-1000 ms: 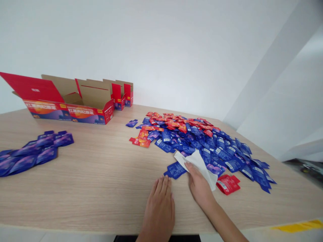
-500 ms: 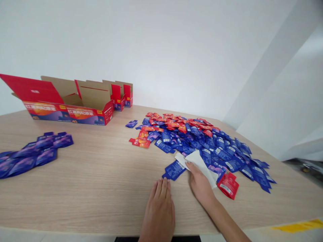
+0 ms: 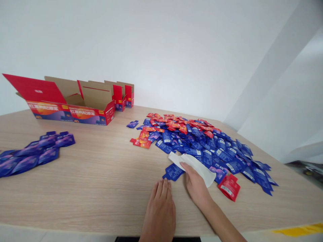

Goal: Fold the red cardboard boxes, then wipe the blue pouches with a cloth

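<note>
My left hand lies flat on the table, fingers stretched forward, its fingertips at the spout end of a blue pouch. My right hand grips a white cloth or tissue, thumb on top; which of the two it is I cannot tell. The cloth covers part of the blue pouch and touches the front of the pile. A red pouch lies just right of the cloth. Behind it spreads a heap of blue pouches with red pouches toward the back.
Open red cardboard boxes stand at the back left, with two narrower boxes beside them. Overlapping purple-blue pouches lie at the left. A single blue pouch sits apart near the boxes. Yellow tape shows beyond the table's front edge.
My right hand has shifted slightly left with the white cloth, which now lies flatter and covers more of the blue pouch. My left hand stays in place. The view has turned slightly.
</note>
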The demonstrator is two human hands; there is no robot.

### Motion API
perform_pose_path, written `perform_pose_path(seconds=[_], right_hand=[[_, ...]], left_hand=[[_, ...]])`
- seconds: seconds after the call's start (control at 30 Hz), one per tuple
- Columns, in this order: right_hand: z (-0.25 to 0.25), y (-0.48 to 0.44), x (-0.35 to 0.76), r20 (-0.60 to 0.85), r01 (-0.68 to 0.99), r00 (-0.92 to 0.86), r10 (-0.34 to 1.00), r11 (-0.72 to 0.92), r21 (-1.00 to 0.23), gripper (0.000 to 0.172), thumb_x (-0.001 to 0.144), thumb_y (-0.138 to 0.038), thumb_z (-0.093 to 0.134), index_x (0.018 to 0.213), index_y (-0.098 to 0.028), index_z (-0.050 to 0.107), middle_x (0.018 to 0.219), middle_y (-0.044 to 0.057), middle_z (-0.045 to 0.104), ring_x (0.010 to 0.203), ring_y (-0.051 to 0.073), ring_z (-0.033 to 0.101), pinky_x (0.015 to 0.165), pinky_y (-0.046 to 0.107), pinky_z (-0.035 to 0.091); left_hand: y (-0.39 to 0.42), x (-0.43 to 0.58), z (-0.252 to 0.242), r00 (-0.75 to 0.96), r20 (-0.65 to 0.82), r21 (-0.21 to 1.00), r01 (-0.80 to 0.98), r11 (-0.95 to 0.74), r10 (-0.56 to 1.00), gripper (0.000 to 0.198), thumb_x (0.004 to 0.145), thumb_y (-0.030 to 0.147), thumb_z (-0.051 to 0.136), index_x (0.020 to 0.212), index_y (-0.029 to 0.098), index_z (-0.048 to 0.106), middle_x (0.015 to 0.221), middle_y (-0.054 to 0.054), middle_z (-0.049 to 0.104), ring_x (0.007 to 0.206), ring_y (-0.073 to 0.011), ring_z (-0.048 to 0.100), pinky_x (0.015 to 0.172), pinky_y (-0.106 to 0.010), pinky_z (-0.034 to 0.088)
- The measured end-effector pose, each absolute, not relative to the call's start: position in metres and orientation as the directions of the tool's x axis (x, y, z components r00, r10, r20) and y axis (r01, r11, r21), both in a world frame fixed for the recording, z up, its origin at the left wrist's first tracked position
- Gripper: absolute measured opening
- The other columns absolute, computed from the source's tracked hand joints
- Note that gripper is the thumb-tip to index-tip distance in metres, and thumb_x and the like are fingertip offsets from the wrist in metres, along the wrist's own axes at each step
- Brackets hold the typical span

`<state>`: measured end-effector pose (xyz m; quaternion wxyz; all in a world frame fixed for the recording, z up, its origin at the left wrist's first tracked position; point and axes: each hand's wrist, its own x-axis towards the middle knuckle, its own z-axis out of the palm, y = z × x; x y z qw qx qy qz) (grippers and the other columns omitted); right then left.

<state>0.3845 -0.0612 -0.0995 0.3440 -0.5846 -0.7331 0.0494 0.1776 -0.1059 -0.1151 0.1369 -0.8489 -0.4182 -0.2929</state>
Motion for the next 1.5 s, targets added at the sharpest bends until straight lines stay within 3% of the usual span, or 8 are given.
perform_pose_path(seconds=[0.17, 0.27, 0.4, 0.6, 0.83, 1.03, 1.23, 1.5], right_hand=[[-0.102, -0.075, 0.350, 0.396, 0.730, -0.320, 0.861, 0.491, -0.475, 0.074, 0.085, 0.003, 0.043, 0.150, -0.029, 0.058, 0.156, 0.004, 0.058, 0.145, 0.019, 0.053, 0.124, 0.047, 0.041], [-0.104, -0.066, 0.375, 0.411, 0.784, -0.212, 0.887, 0.405, -0.470, 0.078, 0.079, 0.007, 0.039, 0.146, -0.024, 0.062, 0.152, 0.007, 0.061, 0.145, 0.020, 0.053, 0.125, 0.051, 0.039], [-0.101, -0.059, 0.399, 0.437, 0.833, -0.064, 0.897, 0.289, -0.471, 0.069, 0.087, 0.003, 0.037, 0.149, -0.018, 0.059, 0.150, 0.014, 0.062, 0.143, 0.026, 0.056, 0.123, 0.059, 0.039], [-0.106, -0.075, 0.352, 0.413, 0.752, -0.309, 0.857, 0.486, -0.446, 0.074, 0.086, 0.001, 0.041, 0.152, -0.029, 0.057, 0.156, 0.003, 0.057, 0.146, 0.019, 0.052, 0.124, 0.046, 0.041], [-0.102, -0.054, 0.395, 0.442, 0.843, -0.087, 0.893, 0.303, -0.445, 0.068, 0.086, 0.003, 0.034, 0.147, -0.013, 0.061, 0.148, 0.018, 0.063, 0.141, 0.027, 0.058, 0.120, 0.061, 0.043], [-0.105, -0.069, 0.367, 0.420, 0.749, -0.298, 0.858, 0.482, -0.454, 0.077, 0.083, 0.004, 0.037, 0.147, -0.029, 0.062, 0.152, 0.002, 0.061, 0.144, 0.017, 0.054, 0.124, 0.046, 0.042], [-0.104, -0.055, 0.404, 0.468, 0.817, -0.101, 0.878, 0.342, -0.465, 0.074, 0.082, 0.006, 0.034, 0.146, -0.018, 0.062, 0.149, 0.012, 0.064, 0.142, 0.025, 0.057, 0.124, 0.059, 0.038], [-0.108, -0.063, 0.367, 0.418, 0.728, -0.315, 0.852, 0.499, -0.469, 0.084, 0.076, 0.010, 0.038, 0.147, -0.029, 0.062, 0.152, 0.003, 0.061, 0.144, 0.019, 0.054, 0.125, 0.049, 0.040]], left_hand=[[-0.105, 0.178, -0.115, 0.482, 0.566, 0.068, 0.781, -0.620, 0.669, 0.054, 0.093, 0.014, 0.044, 0.146, 0.009, 0.056, 0.147, -0.014, 0.063, 0.140, -0.0269, 0.056, 0.116, -0.046, 0.048], [-0.105, 0.177, -0.120, 0.480, 0.597, 0.028, 0.788, -0.615, 0.643, 0.049, 0.095, 0.016, 0.044, 0.141, 0.006, 0.060, 0.146, -0.014, 0.065, 0.139, -0.0267, 0.056, 0.116, -0.043, 0.048], [-0.105, 0.177, -0.124, 0.464, 0.605, 0.050, 0.789, -0.613, 0.647, 0.050, 0.095, 0.017, 0.046, 0.143, 0.007, 0.058, 0.148, -0.012, 0.063, 0.142, -0.0256, 0.053, 0.118, -0.042, 0.046], [-0.105, 0.178, -0.117, 0.472, 0.570, 0.084, 0.781, -0.619, 0.672, 0.054, 0.094, 0.014, 0.043, 0.147, 0.010, 0.055, 0.147, -0.014, 0.063, 0.141, -0.0266, 0.054, 0.117, -0.046, 0.047], [-0.105, 0.176, -0.118, 0.484, 0.610, 0.004, 0.790, -0.614, 0.627, 0.049, 0.095, 0.016, 0.044, 0.139, 0.004, 0.060, 0.145, -0.014, 0.065, 0.138, -0.0270, 0.058, 0.115, -0.042, 0.050], [-0.106, 0.177, -0.116, 0.479, 0.577, 0.043, 0.791, -0.610, 0.662, 0.050, 0.094, 0.014, 0.043, 0.141, 0.007, 0.060, 0.145, -0.014, 0.065, 0.138, -0.0263, 0.058, 0.115, -0.044, 0.050], [-0.105, 0.176, -0.121, 0.484, 0.596, 0.027, 0.786, -0.618, 0.641, 0.051, 0.094, 0.015, 0.046, 0.143, 0.007, 0.058, 0.149, -0.013, 0.062, 0.141, -0.0257, 0.054, 0.118, -0.043, 0.047], [-0.104, 0.177, -0.116, 0.483, 0.586, 0.051, 0.779, -0.625, 0.650, 0.052, 0.094, 0.014, 0.044, 0.144, 0.005, 0.056, 0.147, -0.015, 0.063, 0.138, -0.0275, 0.056, 0.115, -0.044, 0.047]])
